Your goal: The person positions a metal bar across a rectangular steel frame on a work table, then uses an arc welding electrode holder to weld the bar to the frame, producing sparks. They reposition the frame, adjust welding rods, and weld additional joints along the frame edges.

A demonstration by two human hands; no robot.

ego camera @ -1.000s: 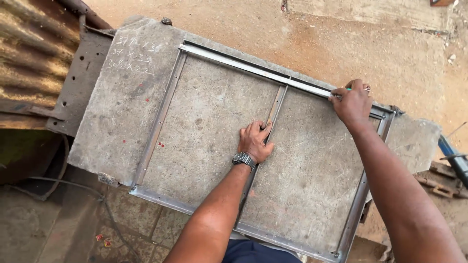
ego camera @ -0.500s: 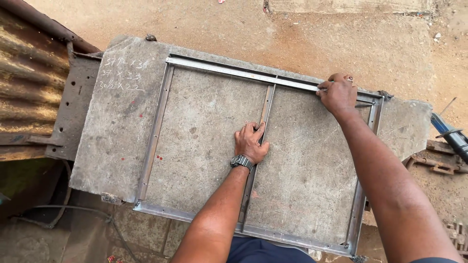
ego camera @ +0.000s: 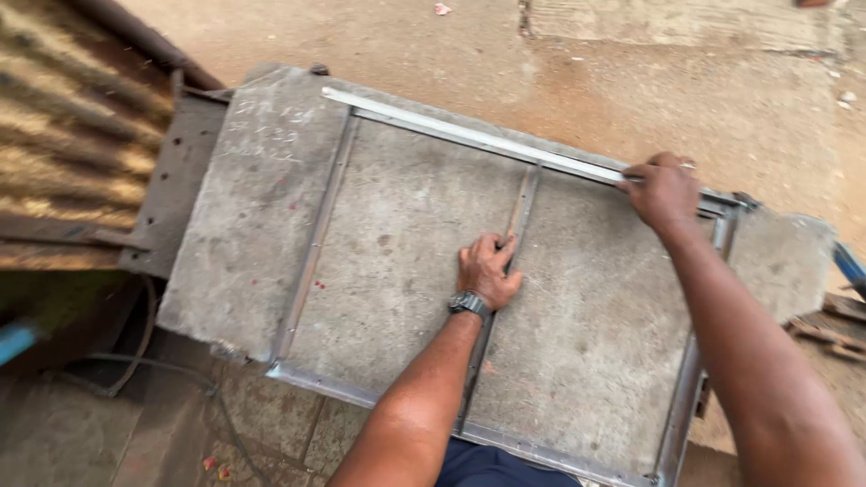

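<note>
- Metal frame (ego camera: 316, 243): a thin rectangular outline of grey bars lying flat on a concrete slab (ego camera: 397, 243), with one centre bar (ego camera: 521, 203) running across it from the far rail toward the near rail.
- Left hand (ego camera: 487, 269): I see it pressed palm-down on the centre bar, fingers spread and flat, not wrapped around anything. My read is that it pins the bar so it stays square to the frame.
- Wristwatch (ego camera: 468, 304) with a dark band sits on that wrist.
- Right hand (ego camera: 666, 189): closed over the far rail (ego camera: 469, 135) near its right end, fingers curled on top of the bright strip. Whether it grips the rail or only presses it down I cannot tell.
- The two hands are well apart, one mid-frame, one at the far right corner; judging by that, the spread steadies both pieces at once.
- Near rail (ego camera: 343, 390) overhangs the slab edge closest to me.
- Faint chalk marks show on the slab's left part, outside the frame.
- Left of the slab: a rusted steel bracket (ego camera: 176, 180) and corrugated sheet (ego camera: 63, 135).
- Beyond: bare reddish ground (ego camera: 631, 63). A blue object (ego camera: 848, 263) pokes in at the right edge.
</note>
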